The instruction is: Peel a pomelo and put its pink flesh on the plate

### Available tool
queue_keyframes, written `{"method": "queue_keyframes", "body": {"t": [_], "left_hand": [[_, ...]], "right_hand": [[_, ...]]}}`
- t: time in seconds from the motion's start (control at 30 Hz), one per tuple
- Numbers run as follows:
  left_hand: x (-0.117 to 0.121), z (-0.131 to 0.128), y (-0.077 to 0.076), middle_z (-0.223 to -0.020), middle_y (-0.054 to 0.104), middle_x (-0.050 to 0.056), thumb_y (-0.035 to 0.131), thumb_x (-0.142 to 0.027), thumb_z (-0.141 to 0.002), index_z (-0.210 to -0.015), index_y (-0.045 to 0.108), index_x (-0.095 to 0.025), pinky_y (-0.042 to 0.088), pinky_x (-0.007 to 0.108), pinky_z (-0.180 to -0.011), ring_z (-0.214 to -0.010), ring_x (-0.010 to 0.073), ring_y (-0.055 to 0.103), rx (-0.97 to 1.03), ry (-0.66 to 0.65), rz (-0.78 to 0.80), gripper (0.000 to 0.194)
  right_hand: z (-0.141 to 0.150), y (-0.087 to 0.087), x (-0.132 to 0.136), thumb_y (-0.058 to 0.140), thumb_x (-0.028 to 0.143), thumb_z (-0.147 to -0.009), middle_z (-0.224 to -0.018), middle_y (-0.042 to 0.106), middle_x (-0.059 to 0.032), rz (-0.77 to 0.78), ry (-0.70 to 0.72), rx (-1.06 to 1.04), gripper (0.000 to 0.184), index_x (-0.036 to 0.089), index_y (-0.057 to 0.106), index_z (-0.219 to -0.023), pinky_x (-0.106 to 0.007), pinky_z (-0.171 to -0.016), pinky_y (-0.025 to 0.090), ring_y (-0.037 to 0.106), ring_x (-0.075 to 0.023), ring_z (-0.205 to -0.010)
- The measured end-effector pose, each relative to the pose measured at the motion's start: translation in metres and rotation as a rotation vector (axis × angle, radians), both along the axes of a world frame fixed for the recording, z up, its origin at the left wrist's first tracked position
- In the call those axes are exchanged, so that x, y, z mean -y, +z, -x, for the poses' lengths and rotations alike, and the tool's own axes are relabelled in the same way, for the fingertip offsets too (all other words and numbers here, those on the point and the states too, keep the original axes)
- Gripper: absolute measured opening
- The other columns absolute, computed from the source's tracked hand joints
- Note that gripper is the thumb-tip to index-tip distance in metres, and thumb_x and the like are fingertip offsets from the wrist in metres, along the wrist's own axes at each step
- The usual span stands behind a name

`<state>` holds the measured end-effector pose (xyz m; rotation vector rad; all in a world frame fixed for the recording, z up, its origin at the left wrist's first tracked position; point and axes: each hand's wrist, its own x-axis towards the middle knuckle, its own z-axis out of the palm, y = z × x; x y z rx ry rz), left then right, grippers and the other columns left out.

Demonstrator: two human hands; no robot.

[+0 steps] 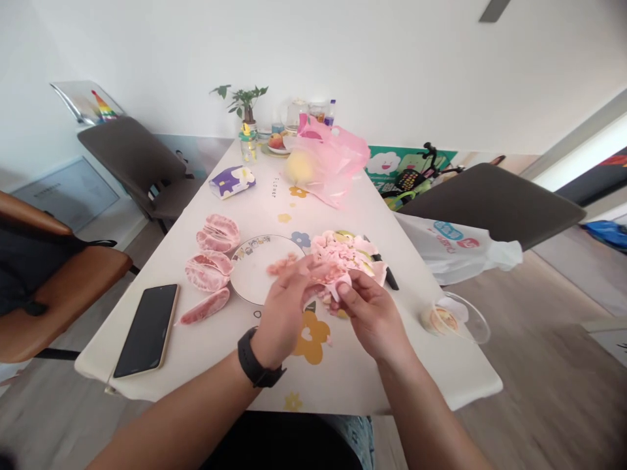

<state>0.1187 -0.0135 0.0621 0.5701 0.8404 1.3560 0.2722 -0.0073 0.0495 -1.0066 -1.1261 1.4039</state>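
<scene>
My left hand, with a black watch at the wrist, has its fingers closed on a pomelo segment of pink flesh. Pinched between thumb and fingers of my right hand is the whitish skin of that same segment. Both hands are over the front right of a white plate, which holds a few loose bits of pink flesh. Behind the hands is a heap of pomelo peel and membrane. Left of the plate lie two larger pomelo chunks and a single segment.
A phone lies at the table's front left. Near the heap is a black-handled tool, partly hidden. Farther back are a tissue pack and a pink plastic bag with a yellow fruit. A clear container is at the right edge.
</scene>
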Motion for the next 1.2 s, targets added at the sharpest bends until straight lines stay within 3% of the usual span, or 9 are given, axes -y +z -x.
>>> {"method": "queue_keyframes", "body": {"t": [0.17,0.3,0.4,0.53,0.6,0.7,0.8,1.0,1.2], "left_hand": [[0.003,-0.041,-0.012,-0.100,0.076,0.013,0.065,-0.034,-0.094,-0.125,0.065,-0.013,0.060,0.041,-0.084,-0.084,0.0230,0.075,0.073,-0.140,0.168,0.037],[-0.002,-0.052,-0.016,-0.097,0.073,0.009,0.064,-0.030,-0.093,-0.122,0.061,-0.017,0.059,0.036,-0.070,-0.069,0.0192,0.073,-0.001,-0.249,0.276,0.032],[-0.004,-0.046,-0.018,-0.107,0.071,0.012,0.064,-0.039,-0.093,-0.111,0.064,-0.016,0.056,0.033,-0.065,-0.068,0.0171,0.070,-0.106,-0.291,0.290,0.029],[-0.006,-0.030,-0.015,-0.120,0.070,0.012,0.075,-0.048,-0.087,-0.119,0.069,-0.022,0.055,0.033,-0.075,-0.091,0.0210,0.069,-0.126,-0.339,0.101,0.041],[-0.008,-0.023,-0.012,-0.109,0.071,0.010,0.079,-0.045,-0.084,-0.114,0.071,-0.020,0.054,0.032,-0.078,-0.092,0.0197,0.067,-0.076,-0.402,-0.002,0.039],[-0.011,-0.014,-0.008,-0.078,0.066,0.003,0.084,-0.039,-0.080,-0.095,0.070,-0.015,0.049,0.030,-0.074,-0.073,0.0142,0.062,-0.021,-0.480,-0.040,0.031],[-0.013,-0.010,-0.009,-0.075,0.067,0.003,0.086,-0.035,-0.076,-0.088,0.065,-0.015,0.047,0.030,-0.072,-0.068,0.0134,0.061,0.016,-0.474,-0.042,0.031],[-0.008,-0.001,-0.015,-0.072,0.062,0.002,0.076,-0.027,-0.082,-0.077,0.064,-0.016,0.047,0.029,-0.076,-0.072,0.0133,0.058,-0.025,-0.426,-0.108,0.018],[-0.006,0.012,-0.014,-0.070,0.060,0.006,0.057,-0.052,-0.097,-0.068,0.064,-0.016,0.051,0.032,-0.065,-0.066,0.0172,0.056,-0.085,-0.442,0.005,0.046]], "right_hand": [[-0.043,-0.006,0.017,0.082,0.045,-0.087,-0.083,0.068,0.0000,-0.064,-0.164,0.071,0.029,0.025,0.074,-0.106,-0.033,-0.065,0.053,0.060,-0.0150,-0.064],[-0.061,-0.005,0.020,0.082,0.046,-0.086,-0.080,0.068,-0.0002,-0.061,-0.237,0.108,0.030,0.025,0.075,-0.107,-0.035,-0.063,0.050,0.059,-0.0159,-0.063],[-0.063,0.000,0.018,0.082,0.047,-0.085,-0.075,0.066,0.0001,-0.040,-0.214,0.076,0.029,0.025,0.077,-0.104,-0.033,-0.061,0.047,0.057,-0.0154,-0.062],[-0.057,0.008,0.013,0.085,0.047,-0.081,-0.070,0.061,0.0005,0.077,-0.065,-0.037,0.031,0.022,0.079,-0.100,-0.030,-0.055,0.042,0.051,-0.0136,-0.060],[-0.051,0.010,0.009,0.088,0.046,-0.078,-0.070,0.060,0.0015,0.152,-0.028,-0.084,0.036,0.022,0.078,-0.103,-0.029,-0.054,0.041,0.050,-0.0123,-0.058],[-0.041,0.009,0.004,0.095,0.042,-0.070,-0.070,0.062,0.0034,0.237,-0.040,-0.149,0.050,0.024,0.074,-0.113,-0.026,-0.053,0.041,0.051,-0.0107,-0.055],[-0.028,0.005,0.002,0.096,0.043,-0.068,-0.069,0.064,0.0027,0.266,-0.071,-0.227,0.050,0.022,0.073,-0.108,-0.025,-0.054,0.043,0.054,-0.0104,-0.056],[-0.009,-0.003,0.005,0.097,0.033,-0.067,-0.070,0.066,0.0028,0.221,-0.144,-0.232,0.046,0.020,0.072,-0.103,-0.024,-0.057,0.044,0.056,-0.0101,-0.059],[-0.005,0.001,0.005,0.091,0.039,-0.075,-0.074,0.065,0.0031,0.149,-0.048,-0.056,0.051,0.020,0.068,-0.117,-0.027,-0.058,0.043,0.054,-0.0114,-0.060]]}}
